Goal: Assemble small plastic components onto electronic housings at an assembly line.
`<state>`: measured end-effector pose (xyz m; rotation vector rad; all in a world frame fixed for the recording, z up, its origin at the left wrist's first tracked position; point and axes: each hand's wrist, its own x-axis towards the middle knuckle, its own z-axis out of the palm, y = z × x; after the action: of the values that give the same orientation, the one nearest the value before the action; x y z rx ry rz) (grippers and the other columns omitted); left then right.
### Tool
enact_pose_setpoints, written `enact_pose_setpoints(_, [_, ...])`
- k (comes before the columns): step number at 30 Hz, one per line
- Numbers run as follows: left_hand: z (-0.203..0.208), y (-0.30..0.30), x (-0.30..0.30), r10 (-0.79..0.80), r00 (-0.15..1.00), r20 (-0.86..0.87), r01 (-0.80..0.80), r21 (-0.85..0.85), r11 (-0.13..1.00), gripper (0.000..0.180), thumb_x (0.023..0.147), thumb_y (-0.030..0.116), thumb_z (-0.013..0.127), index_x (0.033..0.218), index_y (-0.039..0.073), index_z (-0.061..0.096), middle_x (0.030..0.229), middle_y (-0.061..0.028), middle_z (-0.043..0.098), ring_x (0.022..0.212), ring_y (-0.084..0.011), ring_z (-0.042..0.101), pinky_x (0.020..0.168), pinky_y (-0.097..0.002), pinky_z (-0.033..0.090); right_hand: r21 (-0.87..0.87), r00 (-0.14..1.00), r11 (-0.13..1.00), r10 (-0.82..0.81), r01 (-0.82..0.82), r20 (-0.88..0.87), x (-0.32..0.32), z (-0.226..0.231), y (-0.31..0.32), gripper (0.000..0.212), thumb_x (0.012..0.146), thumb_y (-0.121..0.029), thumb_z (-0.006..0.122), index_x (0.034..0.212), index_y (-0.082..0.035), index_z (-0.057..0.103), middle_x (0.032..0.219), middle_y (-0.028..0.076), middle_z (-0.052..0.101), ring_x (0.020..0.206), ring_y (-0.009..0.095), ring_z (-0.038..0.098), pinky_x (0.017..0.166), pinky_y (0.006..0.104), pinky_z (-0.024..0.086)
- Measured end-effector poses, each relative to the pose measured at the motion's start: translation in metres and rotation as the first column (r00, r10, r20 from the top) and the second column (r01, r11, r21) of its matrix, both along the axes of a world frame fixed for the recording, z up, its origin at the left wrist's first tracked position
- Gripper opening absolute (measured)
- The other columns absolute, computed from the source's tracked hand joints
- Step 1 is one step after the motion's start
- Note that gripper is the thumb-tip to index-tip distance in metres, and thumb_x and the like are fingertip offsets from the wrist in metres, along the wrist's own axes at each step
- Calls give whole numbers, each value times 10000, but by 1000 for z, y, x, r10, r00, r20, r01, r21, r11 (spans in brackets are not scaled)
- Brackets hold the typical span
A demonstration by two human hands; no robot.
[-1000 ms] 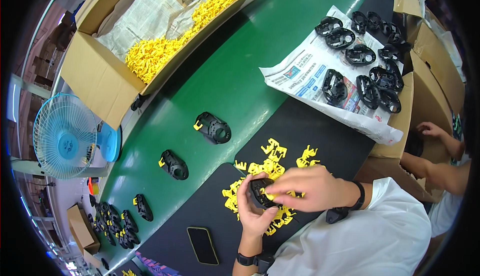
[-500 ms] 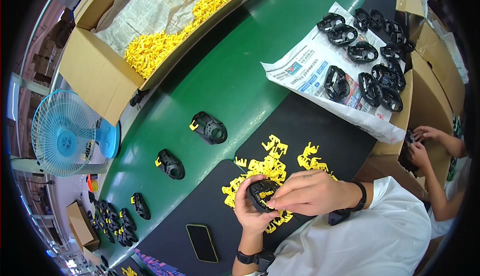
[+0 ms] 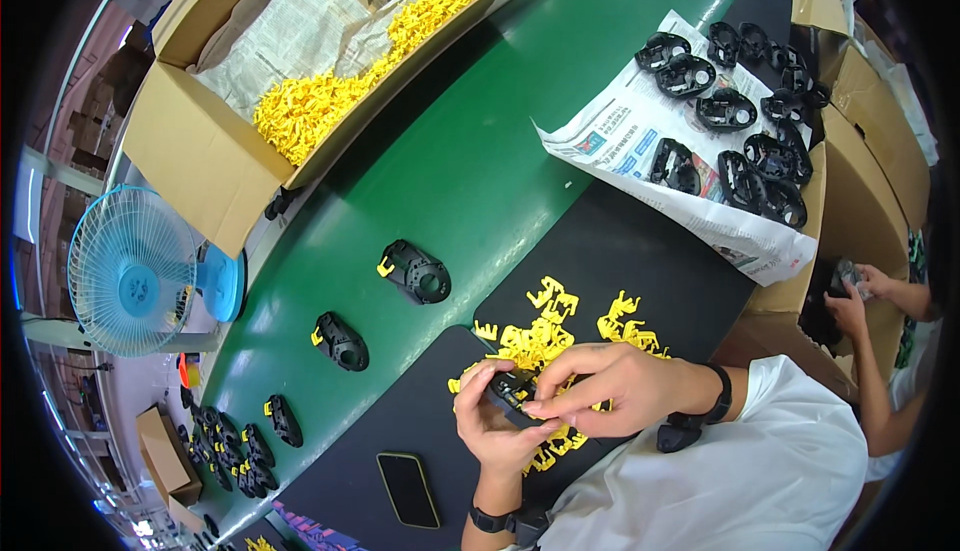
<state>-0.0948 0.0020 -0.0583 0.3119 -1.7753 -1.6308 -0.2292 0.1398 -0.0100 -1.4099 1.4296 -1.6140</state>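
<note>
My left hand [image 3: 485, 429] is wrapped around a black plastic housing [image 3: 510, 391], an oval, hollow part tilted toward me. From the right, my right hand [image 3: 622, 387] presses its bent fingertips and thumb to the housing's near side. Whether a small part sits between those fingertips is hidden. Loose yellow plastic clips [image 3: 535, 337] lie scattered behind and beneath both hands on a black mat [image 3: 640, 241].
A green conveyor belt [image 3: 480, 171] carries several black housings [image 3: 418, 271] with yellow clips. Newspaper [image 3: 610, 146] holds more housings at right. A phone [image 3: 408, 491], a carton [image 3: 200, 161] of clips and a blue fan [image 3: 135, 281] stand left. A co-worker's hands [image 3: 862, 291] hold a dark part.
The housing has tilted in my left hand, and the yellow clip seen inside it before no longer shows. My right fingertips have shifted slightly along it. The co-worker's hands have moved right with their part.
</note>
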Motion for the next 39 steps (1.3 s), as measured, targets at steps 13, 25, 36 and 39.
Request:
enact_pose_setpoints(13, [-10,-10,-16,56,989,-138,-102,-356,929,713,785,258,803,1333,126,367,1256,-182,514,1194,-344,536,1031,-476,450,-6,845,983,-159,182,-510,8,16,10,553,733,-22,662,1272,-135,611,1269,84,552,1019,224,617,838,305,535])
enact_pose_setpoints(25, [-20,-18,-14,21,996,-85,-23,-23,999,900,702,408,852,1387,95,359,1299,-188,520,1231,-339,521,1053,-497,431,107,985,988,126,-113,-121,-12,-7,-4,517,862,-56,615,1364,-146,532,1409,80,498,1167,305,567,974,372,469])
enact_pose_setpoints(36, [-6,-29,6,217,958,185,-257,233,938,493,935,274,565,1323,-4,442,1382,-190,463,1191,-307,516,932,-402,470,224,723,832,-271,508,-635,-109,-85,-103,562,805,-274,687,1321,-119,527,1256,210,532,1011,402,597,874,480,502])
enact_pose_setpoints(39, [-8,-28,11,153,978,140,-194,361,912,265,976,123,548,1173,-53,571,1196,-173,610,1006,-246,635,895,-364,509,183,576,752,-301,634,-760,-126,-88,-104,588,777,-340,724,1274,-83,542,1243,201,553,1021,389,606,852,463,514])
